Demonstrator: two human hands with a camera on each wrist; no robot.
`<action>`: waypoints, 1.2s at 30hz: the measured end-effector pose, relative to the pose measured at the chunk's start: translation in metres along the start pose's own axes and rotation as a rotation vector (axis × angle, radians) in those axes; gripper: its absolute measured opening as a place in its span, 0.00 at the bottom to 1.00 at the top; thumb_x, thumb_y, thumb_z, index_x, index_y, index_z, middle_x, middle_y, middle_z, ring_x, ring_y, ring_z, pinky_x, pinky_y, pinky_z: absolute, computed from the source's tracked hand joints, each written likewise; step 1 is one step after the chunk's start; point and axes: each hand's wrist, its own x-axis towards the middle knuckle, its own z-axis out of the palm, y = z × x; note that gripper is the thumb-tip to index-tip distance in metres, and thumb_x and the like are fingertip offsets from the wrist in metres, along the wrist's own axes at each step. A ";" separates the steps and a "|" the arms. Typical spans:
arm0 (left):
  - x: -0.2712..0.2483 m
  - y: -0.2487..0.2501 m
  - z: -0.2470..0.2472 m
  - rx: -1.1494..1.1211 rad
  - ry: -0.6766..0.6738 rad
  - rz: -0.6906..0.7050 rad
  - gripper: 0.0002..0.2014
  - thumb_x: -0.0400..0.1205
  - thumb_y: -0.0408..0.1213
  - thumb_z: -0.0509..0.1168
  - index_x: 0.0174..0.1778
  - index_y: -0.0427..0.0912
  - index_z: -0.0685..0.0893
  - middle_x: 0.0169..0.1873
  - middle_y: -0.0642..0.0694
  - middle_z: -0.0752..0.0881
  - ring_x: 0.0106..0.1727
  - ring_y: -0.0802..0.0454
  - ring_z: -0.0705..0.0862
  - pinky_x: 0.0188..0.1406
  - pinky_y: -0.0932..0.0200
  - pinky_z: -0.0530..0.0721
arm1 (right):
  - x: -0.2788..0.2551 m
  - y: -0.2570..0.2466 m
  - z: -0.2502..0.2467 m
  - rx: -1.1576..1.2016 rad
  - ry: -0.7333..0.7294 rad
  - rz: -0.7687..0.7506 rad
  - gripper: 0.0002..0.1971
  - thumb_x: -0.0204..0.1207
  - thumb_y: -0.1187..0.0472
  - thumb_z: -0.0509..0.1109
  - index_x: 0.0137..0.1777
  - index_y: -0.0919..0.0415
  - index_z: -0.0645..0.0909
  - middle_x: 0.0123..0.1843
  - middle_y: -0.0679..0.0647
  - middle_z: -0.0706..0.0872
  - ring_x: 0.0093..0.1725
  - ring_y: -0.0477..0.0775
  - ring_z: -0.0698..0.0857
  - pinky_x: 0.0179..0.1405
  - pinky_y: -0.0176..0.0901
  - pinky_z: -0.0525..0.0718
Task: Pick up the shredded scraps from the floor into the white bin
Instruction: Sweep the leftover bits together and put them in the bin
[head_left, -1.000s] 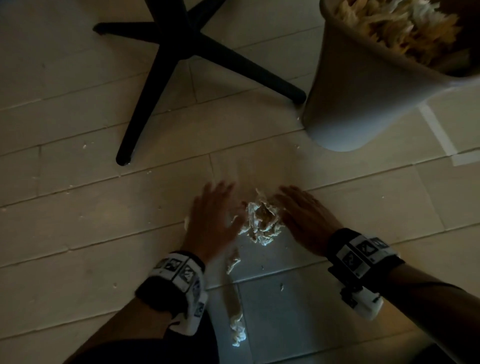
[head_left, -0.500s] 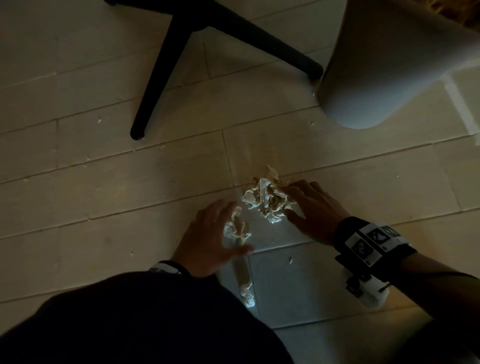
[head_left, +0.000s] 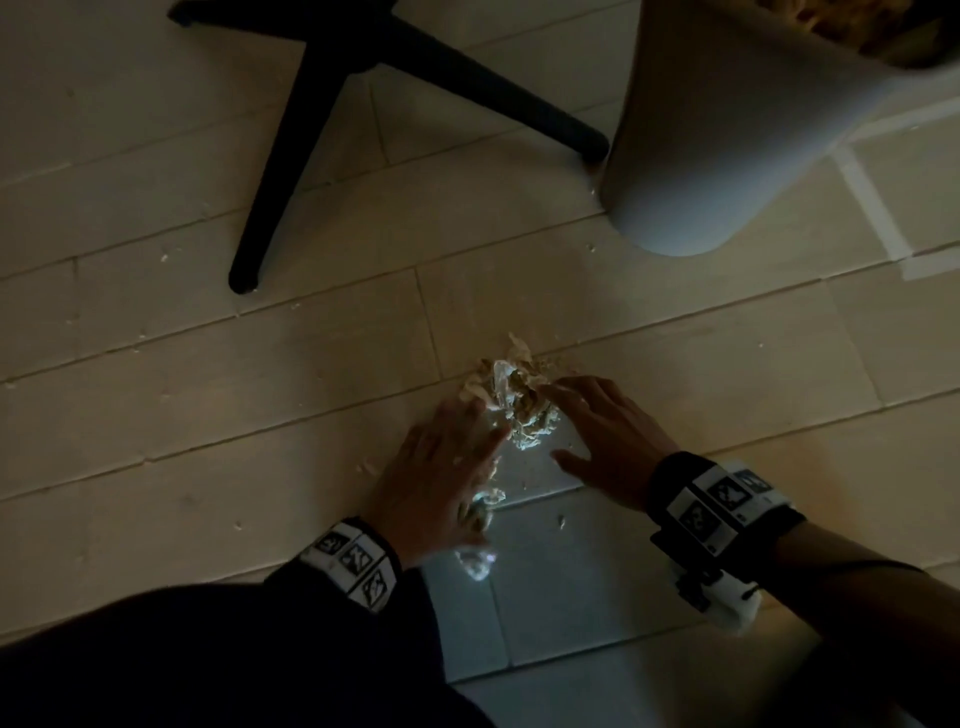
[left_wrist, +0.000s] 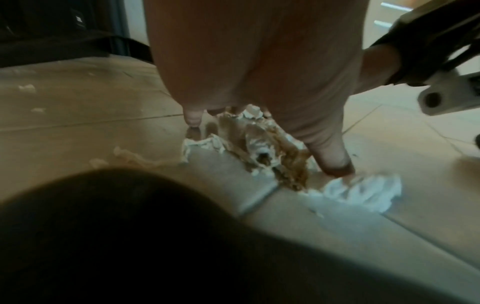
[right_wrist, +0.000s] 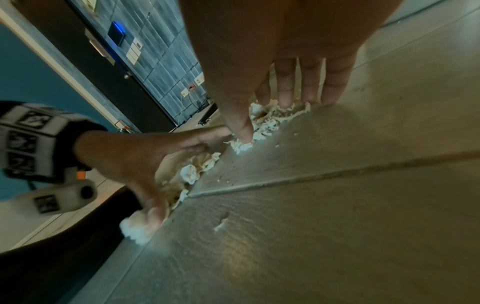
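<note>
The left hand (head_left: 441, 467) lies flat on the floor (head_left: 208, 415) with fingers extended, its grip open, fingertips touching the near-left edge of the pile of shredded scraps (head_left: 511, 400). The right hand (head_left: 608, 431) is spread likewise, grip open, fingers (right_wrist: 285, 96) pressing into the pile's right side, so the scraps sit between the 2 hands. A loose white scrap (left_wrist: 363, 191) lies against the left thumb (left_wrist: 335, 162), nearer the wrist than the pile. The white bin (head_left: 717, 130) stands well beyond the right hand, holding scraps already. A black chair base (head_left: 332, 93) spreads beyond the left hand.
</note>
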 end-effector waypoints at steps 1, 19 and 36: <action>0.009 -0.003 -0.005 -0.015 0.030 0.003 0.66 0.61 0.72 0.73 0.86 0.55 0.38 0.87 0.43 0.41 0.87 0.37 0.40 0.83 0.34 0.56 | 0.000 0.001 0.000 0.003 0.004 0.001 0.38 0.77 0.46 0.69 0.83 0.50 0.55 0.82 0.55 0.64 0.80 0.59 0.62 0.74 0.55 0.71; 0.020 -0.012 -0.015 -0.007 0.045 -0.050 0.63 0.63 0.80 0.64 0.85 0.60 0.34 0.86 0.47 0.34 0.86 0.38 0.35 0.82 0.28 0.48 | -0.009 -0.006 0.007 -0.047 -0.033 -0.005 0.53 0.64 0.25 0.66 0.84 0.49 0.51 0.83 0.54 0.61 0.81 0.60 0.60 0.80 0.58 0.61; 0.046 -0.040 -0.043 -0.014 0.003 -0.020 0.69 0.57 0.77 0.71 0.83 0.63 0.31 0.86 0.45 0.34 0.86 0.38 0.34 0.82 0.29 0.47 | 0.003 -0.009 0.022 -0.147 0.077 0.083 0.64 0.52 0.30 0.79 0.84 0.53 0.49 0.83 0.60 0.62 0.76 0.69 0.67 0.71 0.68 0.70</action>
